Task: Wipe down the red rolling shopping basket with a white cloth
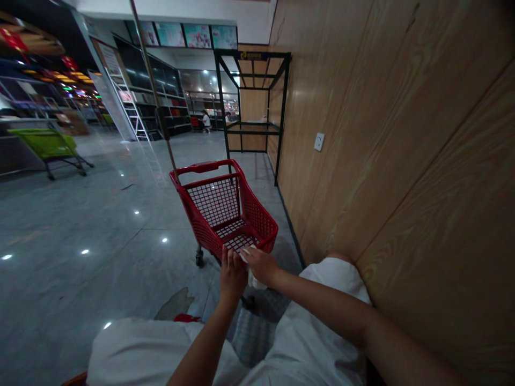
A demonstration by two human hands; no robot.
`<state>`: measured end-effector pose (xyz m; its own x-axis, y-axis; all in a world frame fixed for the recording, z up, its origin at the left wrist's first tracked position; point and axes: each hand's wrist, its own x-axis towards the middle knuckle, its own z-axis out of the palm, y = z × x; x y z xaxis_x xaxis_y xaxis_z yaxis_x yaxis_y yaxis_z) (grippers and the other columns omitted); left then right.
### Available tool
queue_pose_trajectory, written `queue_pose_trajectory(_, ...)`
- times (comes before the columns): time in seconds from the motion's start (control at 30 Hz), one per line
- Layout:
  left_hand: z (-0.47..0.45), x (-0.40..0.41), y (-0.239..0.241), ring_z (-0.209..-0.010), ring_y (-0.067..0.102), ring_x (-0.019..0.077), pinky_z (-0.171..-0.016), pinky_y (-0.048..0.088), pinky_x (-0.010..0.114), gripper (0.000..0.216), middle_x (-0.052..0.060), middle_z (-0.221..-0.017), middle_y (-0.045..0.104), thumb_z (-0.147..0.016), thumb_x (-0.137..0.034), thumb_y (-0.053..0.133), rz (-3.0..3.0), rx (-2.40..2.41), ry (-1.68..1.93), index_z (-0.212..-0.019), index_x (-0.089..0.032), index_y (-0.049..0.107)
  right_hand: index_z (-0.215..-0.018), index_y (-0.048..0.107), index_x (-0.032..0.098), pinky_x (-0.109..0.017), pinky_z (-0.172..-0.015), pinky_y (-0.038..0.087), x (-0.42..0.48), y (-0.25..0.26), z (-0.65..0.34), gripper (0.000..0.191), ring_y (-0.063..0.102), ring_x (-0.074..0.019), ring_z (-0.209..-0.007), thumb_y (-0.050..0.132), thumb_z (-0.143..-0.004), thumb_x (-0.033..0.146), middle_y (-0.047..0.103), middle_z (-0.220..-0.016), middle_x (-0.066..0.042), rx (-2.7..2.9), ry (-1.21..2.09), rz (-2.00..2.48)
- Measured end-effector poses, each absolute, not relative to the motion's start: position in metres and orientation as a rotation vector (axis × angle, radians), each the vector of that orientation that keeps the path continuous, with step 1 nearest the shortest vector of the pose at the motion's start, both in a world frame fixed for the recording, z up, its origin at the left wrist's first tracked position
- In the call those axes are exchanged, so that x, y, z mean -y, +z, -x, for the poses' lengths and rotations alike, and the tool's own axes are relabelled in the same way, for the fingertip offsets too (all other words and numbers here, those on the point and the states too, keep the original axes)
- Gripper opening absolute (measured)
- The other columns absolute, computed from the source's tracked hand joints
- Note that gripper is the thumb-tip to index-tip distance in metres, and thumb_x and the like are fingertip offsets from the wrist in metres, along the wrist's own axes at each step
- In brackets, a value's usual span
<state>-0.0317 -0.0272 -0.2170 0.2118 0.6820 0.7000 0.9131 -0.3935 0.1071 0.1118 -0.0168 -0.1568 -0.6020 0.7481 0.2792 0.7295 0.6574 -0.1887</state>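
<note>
A small red shopping cart (257, 217) stands on the shiny grey floor just in front of my knees, which are covered in white cloth. My left hand (232, 276) rests against the cart's near rim, fingers close together and pointing up. Beside it my right hand (261, 265) is closed on a white cloth (252, 279) pressed to the same rim. A thin pole (155, 88) rises out of the cart's far side.
A wood-panelled wall (402, 134) with a white socket (319, 141) runs along my right. A black empty shelf frame (253, 96) stands behind the cart. A green cart (46, 145), a stepladder (131, 110) and store shelves lie far left. A person sits far back.
</note>
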Motion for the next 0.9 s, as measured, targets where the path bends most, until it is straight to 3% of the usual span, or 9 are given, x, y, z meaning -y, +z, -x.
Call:
queue_pose_trajectory(0.13, 0.042, 0.029, -0.217, -0.143, 0.019, 0.0338, -0.107, 0.042, 0.054, 0.042, 0.018, -0.127, 0.049, -0.080, -0.007, 0.046, 2.143, 1.456, -1.009, -0.122, -0.012, 0.046, -0.138, 0.046, 0.023, -0.035, -0.097, 0.047, 0.004, -0.153, -0.144, 0.051, 0.052, -0.0187, -0.118, 0.039, -0.090, 0.006, 0.051, -0.138, -0.008, 2.635, -0.016, 1.168)
queue_pose_trajectory(0.27, 0.046, 0.024, -0.221, -0.143, 0.018, 0.0338, -0.106, 0.044, 0.054, 0.043, 0.017, -0.127, 0.049, -0.079, -0.005, 0.045, 2.197, 1.447, -1.036, -0.121, -0.014, 0.044, -0.137, 0.047, 0.025, -0.035, -0.097, 0.047, -0.024, -0.147, -0.199, 0.057, 0.052, -0.0185, -0.119, 0.040, -0.087, 0.000, 0.049, -0.142, -0.006, 2.487, -0.070, 1.510)
queue_pose_trajectory(0.37, 0.039, 0.023, -0.223, -0.144, 0.016, 0.0338, -0.106, 0.044, 0.055, 0.042, 0.016, -0.127, 0.048, -0.078, -0.004, 0.045, 2.164, 1.502, -1.104, -0.119, -0.016, 0.044, -0.138, 0.047, 0.023, -0.035, -0.104, 0.042, -0.033, -0.146, -0.213, 0.064, 0.046, -0.0180, -0.127, 0.040, -0.081, -0.005, 0.047, -0.144, -0.007, 2.402, -0.017, 1.576)
queue_pose_trajectory(0.53, 0.025, 0.026, -0.220, -0.145, 0.008, 0.0340, -0.109, 0.039, 0.056, 0.043, 0.017, -0.125, 0.046, -0.078, -0.007, 0.047, 2.095, 1.579, -1.142, -0.120, -0.015, 0.042, -0.136, 0.049, 0.013, -0.038, -0.110, 0.034, -0.013, -0.161, -0.162, 0.055, 0.041, -0.0202, -0.131, 0.039, -0.084, -0.001, 0.050, -0.139, -0.015, 2.350, 0.082, 1.464)
queue_pose_trajectory(0.77, 0.037, 0.024, -0.218, -0.137, 0.033, 0.0321, -0.109, 0.035, 0.062, 0.042, 0.012, -0.109, 0.054, -0.081, -0.009, 0.044, 2.147, 1.469, -0.967, -0.123, -0.017, 0.047, -0.138, 0.047, 0.012, -0.035, -0.111, 0.034, 0.028, -0.176, -0.089, 0.049, 0.040, -0.0205, -0.132, 0.036, -0.090, 0.008, 0.047, -0.142, -0.012, 2.370, 0.098, 1.250)
queue_pose_trajectory(0.9, 0.046, 0.022, -0.218, -0.137, 0.033, 0.0311, -0.109, 0.038, 0.058, 0.039, 0.011, -0.105, 0.054, -0.081, -0.009, 0.044, 2.163, 1.416, -0.932, -0.119, -0.017, 0.049, -0.139, 0.045, 0.016, -0.032, -0.105, 0.041, 0.027, -0.166, -0.098, 0.050, 0.047, -0.0206, -0.125, 0.039, -0.090, 0.009, 0.046, -0.144, -0.009, 2.483, 0.077, 1.157)
